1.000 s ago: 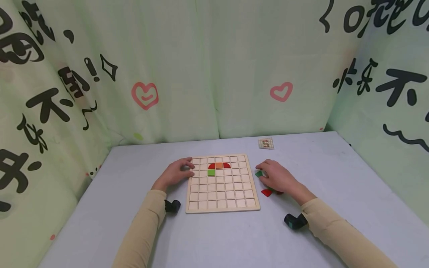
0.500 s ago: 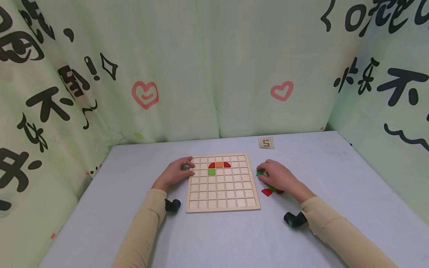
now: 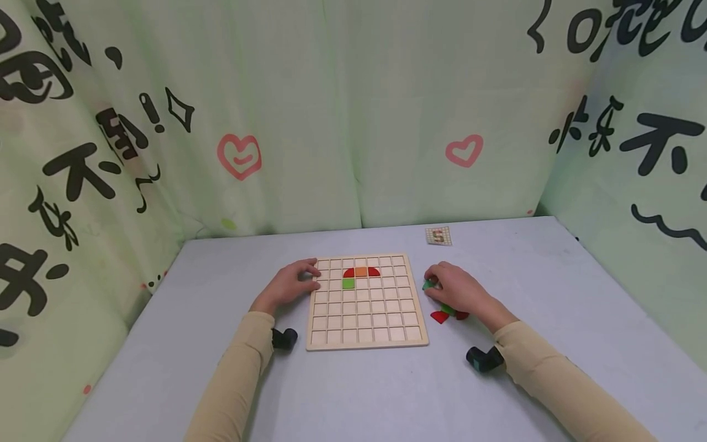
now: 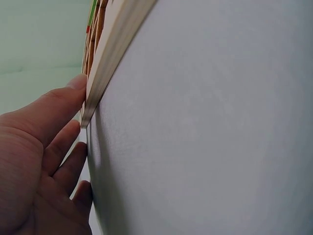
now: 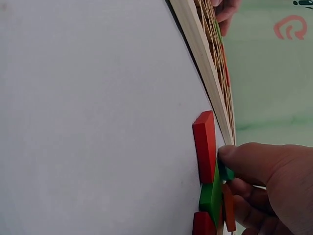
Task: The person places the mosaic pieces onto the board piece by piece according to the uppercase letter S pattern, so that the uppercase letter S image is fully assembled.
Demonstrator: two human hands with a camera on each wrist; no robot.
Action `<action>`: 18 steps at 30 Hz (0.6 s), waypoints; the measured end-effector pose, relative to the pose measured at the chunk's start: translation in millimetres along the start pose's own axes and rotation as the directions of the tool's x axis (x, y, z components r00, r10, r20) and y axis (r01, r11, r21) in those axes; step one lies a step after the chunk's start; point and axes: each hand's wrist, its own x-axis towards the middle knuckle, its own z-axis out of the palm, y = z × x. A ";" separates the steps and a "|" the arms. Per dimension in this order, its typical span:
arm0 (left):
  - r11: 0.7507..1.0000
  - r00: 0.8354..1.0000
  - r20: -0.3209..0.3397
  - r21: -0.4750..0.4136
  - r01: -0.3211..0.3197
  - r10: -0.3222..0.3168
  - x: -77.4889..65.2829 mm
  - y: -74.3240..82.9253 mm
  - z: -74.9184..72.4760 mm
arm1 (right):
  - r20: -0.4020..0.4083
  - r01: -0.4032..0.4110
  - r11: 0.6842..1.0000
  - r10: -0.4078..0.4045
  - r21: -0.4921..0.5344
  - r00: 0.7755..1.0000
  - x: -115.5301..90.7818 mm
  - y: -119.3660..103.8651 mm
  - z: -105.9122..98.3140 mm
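A square wooden grid board [image 3: 367, 337] lies mid-table. Two red quarter-rounds flank an orange square [image 3: 361, 272] in its upper cells, and a light green square [image 3: 348, 283] sits below the left one. My left hand [image 3: 284, 285] rests its thumb and fingertips along the board's left rim, fingers loosely extended. Right of the board, my right hand [image 3: 457, 290] pinches a dark green block [image 5: 226, 172] between thumb and fingers. Beside that hand in the right wrist view are a red block [image 5: 204, 147], a lighter green block [image 5: 210, 198] and an orange block [image 5: 228, 208].
Another red block [image 5: 203, 223] lies at the near end of the loose pieces. A small printed pattern card [image 3: 439, 236] lies near the table's back edge. A pale green curtain [image 3: 342, 123] with lettering and hearts surrounds the white-covered table [image 3: 353, 393].
My right fingers have drawn slightly back from the board with the dark green block, which has turned a little between them. The left hand and the board have stayed in place.
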 end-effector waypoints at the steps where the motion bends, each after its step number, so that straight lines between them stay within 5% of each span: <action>1: 1.000 1.000 0.000 -0.002 0.001 -0.001 0.0 0.1 -0.1 | 0.007 -0.003 1.000 0.003 0.006 1.000 0.0 0.6 -0.9; 10: 1.000 1.000 0.006 0.006 0.015 -0.015 -0.2 1.4 0.0 | 0.115 0.130 0.991 -0.133 0.040 0.984 0.0 11.2 -12.5; 18: 1.000 1.000 0.001 0.002 0.015 -0.015 -1.7 3.2 -0.7 | 0.080 0.087 0.994 -0.092 0.058 0.993 3.8 10.5 -10.2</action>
